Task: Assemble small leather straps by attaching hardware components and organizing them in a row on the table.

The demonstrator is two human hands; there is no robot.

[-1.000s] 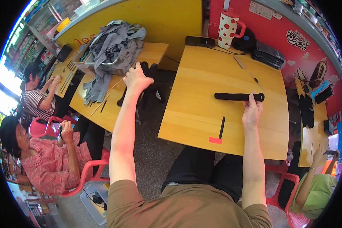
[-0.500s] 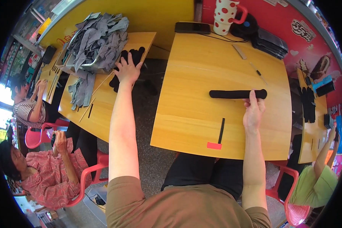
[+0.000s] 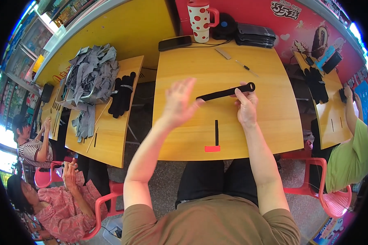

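Over the middle of the table, my right hand [image 3: 247, 107] grips a long black fabric strip [image 3: 223, 94] close to its rounded right end, where a small slot shows. The strip tilts up toward the right. By its left end is my left hand [image 3: 179, 102], fingers spread and a little blurred, with the thumb close to the strip's tip. Whether that thumb touches it I cannot tell. Nearer to me on the tabletop lies a thin black bar [image 3: 216, 131] with a red rectangular piece [image 3: 212, 148] at its lower end.
A polka-dot tumbler [image 3: 199, 24], phone [image 3: 175, 43] and stack of dark packets [image 3: 255, 36] line the table's back. On the left table are grey cloth scraps [image 3: 92, 69] and a banded bundle of black pieces [image 3: 122, 94]. Seated people work on both sides.
My left hand has come from the black bundle on the left table to the strip's left end. My right hand has turned the strip, which now slopes. The view has shifted too.
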